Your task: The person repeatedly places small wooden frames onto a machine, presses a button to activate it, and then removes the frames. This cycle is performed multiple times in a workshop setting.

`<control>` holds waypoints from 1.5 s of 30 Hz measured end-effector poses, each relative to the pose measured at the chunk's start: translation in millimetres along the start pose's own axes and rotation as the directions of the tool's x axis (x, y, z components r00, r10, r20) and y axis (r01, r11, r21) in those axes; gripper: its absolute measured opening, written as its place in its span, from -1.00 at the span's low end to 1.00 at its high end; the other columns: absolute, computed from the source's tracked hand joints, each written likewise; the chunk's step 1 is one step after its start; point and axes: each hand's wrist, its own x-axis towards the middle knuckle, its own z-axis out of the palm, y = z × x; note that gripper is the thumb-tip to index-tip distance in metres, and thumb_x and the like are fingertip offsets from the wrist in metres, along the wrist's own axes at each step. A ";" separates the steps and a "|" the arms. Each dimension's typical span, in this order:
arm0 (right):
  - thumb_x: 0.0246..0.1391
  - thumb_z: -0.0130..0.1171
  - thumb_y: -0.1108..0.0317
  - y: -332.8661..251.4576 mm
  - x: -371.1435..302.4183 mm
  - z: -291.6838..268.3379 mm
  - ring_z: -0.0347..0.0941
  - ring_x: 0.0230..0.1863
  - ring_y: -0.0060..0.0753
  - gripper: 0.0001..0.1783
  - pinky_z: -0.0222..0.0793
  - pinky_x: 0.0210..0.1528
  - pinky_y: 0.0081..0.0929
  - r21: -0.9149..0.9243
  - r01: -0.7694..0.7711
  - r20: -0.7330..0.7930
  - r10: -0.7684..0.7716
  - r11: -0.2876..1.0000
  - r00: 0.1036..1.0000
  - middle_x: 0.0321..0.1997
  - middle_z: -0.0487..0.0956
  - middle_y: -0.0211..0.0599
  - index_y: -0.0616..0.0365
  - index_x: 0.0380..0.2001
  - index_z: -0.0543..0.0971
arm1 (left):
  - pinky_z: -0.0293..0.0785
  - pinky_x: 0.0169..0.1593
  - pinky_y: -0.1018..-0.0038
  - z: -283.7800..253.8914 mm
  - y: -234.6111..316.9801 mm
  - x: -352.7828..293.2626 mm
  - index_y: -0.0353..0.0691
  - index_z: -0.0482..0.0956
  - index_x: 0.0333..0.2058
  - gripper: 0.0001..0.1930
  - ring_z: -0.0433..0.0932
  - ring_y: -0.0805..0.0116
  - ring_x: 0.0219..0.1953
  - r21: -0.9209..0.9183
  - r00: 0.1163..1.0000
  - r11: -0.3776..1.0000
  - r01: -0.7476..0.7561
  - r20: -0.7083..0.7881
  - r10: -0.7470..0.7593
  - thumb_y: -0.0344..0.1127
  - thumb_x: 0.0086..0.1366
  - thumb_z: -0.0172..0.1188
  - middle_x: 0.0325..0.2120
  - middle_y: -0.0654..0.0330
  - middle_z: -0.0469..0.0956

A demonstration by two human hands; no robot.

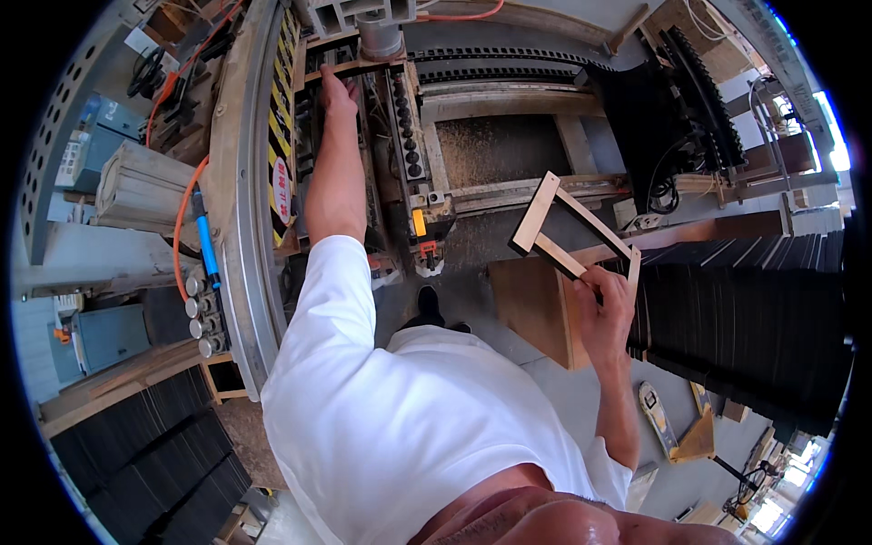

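My right hand (604, 304) is closed on the near side of a four-sided wooden frame (592, 221) with pale faces and dark edges. The frame is tilted in the air to the right of my body. My left arm reaches far forward into the machine. There my left hand (339, 94) has its fingers stretched out and thumb apart, at a thin wooden strip (354, 67) lying below a round metal cylinder (380, 38). The fingertips are small in view; whether they press on the strip is unclear.
A metal beam with a yellow-black striped guard (282, 118) runs along my left. Ahead is the machine's rail (509, 100) with black cable chains (699, 95). Tall stacks of dark boards (740, 313) stand at right, near a wooden box (536, 304) and a yellow pallet jack (695, 436).
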 end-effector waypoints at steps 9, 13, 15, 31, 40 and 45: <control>-0.10 0.31 0.54 -8.3 55.1 38.2 0.47 -0.30 -0.18 -0.83 0.36 -0.21 -0.30 0.102 0.107 0.024 -0.110 0.989 0.994 -0.33 0.60 -0.31 0.14 -0.39 0.54 | 0.67 -0.34 0.33 -21.8 -17.5 7.0 -0.36 0.24 -0.01 -0.53 0.59 0.17 -0.38 -0.162 1.000 0.987 -0.004 0.014 0.006 -0.19 0.29 0.23 -0.28 0.03 0.45; -0.09 0.31 0.48 -16.6 90.4 75.6 0.46 -0.30 -0.19 -0.85 0.35 -0.22 -0.30 0.150 0.287 0.007 -0.291 0.946 0.957 -0.35 0.60 -0.35 0.10 -0.42 0.54 | 0.63 -0.27 0.29 -55.7 -31.0 -74.1 -0.40 0.30 -0.04 -0.55 0.59 0.14 -0.28 -0.131 0.999 0.991 0.016 0.033 -0.011 -0.15 0.32 0.19 -0.21 0.01 0.44; -0.07 0.29 0.42 -22.4 108.9 103.0 0.45 -0.29 -0.19 -0.88 0.32 -0.22 -0.29 0.179 0.420 -0.061 -0.416 0.889 0.907 -0.38 0.58 -0.38 0.07 -0.43 0.54 | 0.59 -0.18 0.28 -76.8 -41.8 -117.4 -0.41 0.28 0.03 -0.49 0.58 0.10 -0.20 -0.111 0.999 0.993 0.034 0.046 -0.029 -0.12 0.33 0.18 -0.15 -0.01 0.43; -0.11 0.28 0.29 -80.3 159.8 255.1 0.50 -0.13 -0.09 -0.72 0.33 -0.06 -0.15 0.154 0.754 0.274 -0.761 0.638 0.588 -0.24 0.60 -0.16 0.14 -0.29 0.52 | 0.38 0.12 0.19 -158.6 -73.3 -258.3 -0.19 0.42 0.01 -0.71 0.48 0.21 0.01 -0.339 0.909 0.936 0.096 0.413 0.056 -0.40 0.32 0.05 -0.07 0.15 0.51; -0.11 0.15 0.47 -100.2 183.6 271.1 0.57 -0.22 0.01 -0.71 0.40 -0.14 -0.10 0.196 0.695 0.316 -0.715 0.692 0.623 -0.40 0.62 -0.05 0.18 -0.23 0.45 | 0.40 0.14 0.27 -175.8 -72.5 -280.4 -0.21 0.38 0.09 -0.69 0.47 0.28 0.01 -0.337 0.938 0.935 0.109 0.347 0.016 -0.36 0.40 0.06 -0.04 0.16 0.48; -0.17 0.12 0.53 -107.8 224.5 311.2 0.55 -0.21 0.05 -0.70 0.38 -0.13 -0.08 0.186 0.695 0.244 -0.718 0.695 0.652 -0.39 0.62 -0.03 0.17 -0.26 0.44 | 0.38 0.18 0.30 -221.0 -70.2 -353.7 -0.22 0.33 0.16 -0.64 0.44 0.28 0.09 -0.160 0.928 0.975 0.157 0.362 -0.090 -0.38 0.41 0.02 0.05 0.16 0.45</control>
